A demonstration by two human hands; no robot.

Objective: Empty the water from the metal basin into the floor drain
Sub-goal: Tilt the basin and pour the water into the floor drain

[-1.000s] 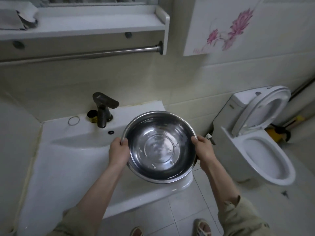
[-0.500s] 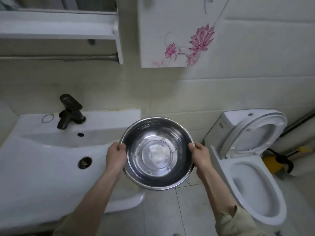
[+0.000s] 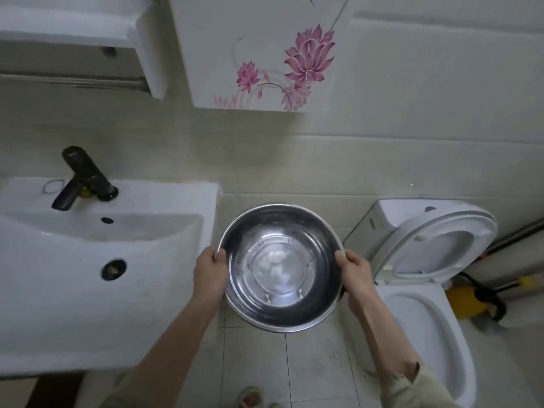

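A round metal basin (image 3: 279, 269) with a shiny inside and a little water in its bottom hangs level over the tiled floor, between the sink and the toilet. My left hand (image 3: 210, 275) grips its left rim with the thumb over the edge. My right hand (image 3: 354, 272) grips the right rim the same way. No floor drain shows in this view.
A white sink (image 3: 88, 290) with a black tap (image 3: 82, 178) fills the left side. At the right stands a white toilet (image 3: 424, 325) with its lid up, a yellow object (image 3: 465, 301) beside it. A flowered cabinet (image 3: 265, 54) hangs above. Pale floor tiles (image 3: 312, 372) lie below the basin.
The basin, held in both hands, has moved right, from over the sink to over the floor beside the toilet. My view has swung right with it.
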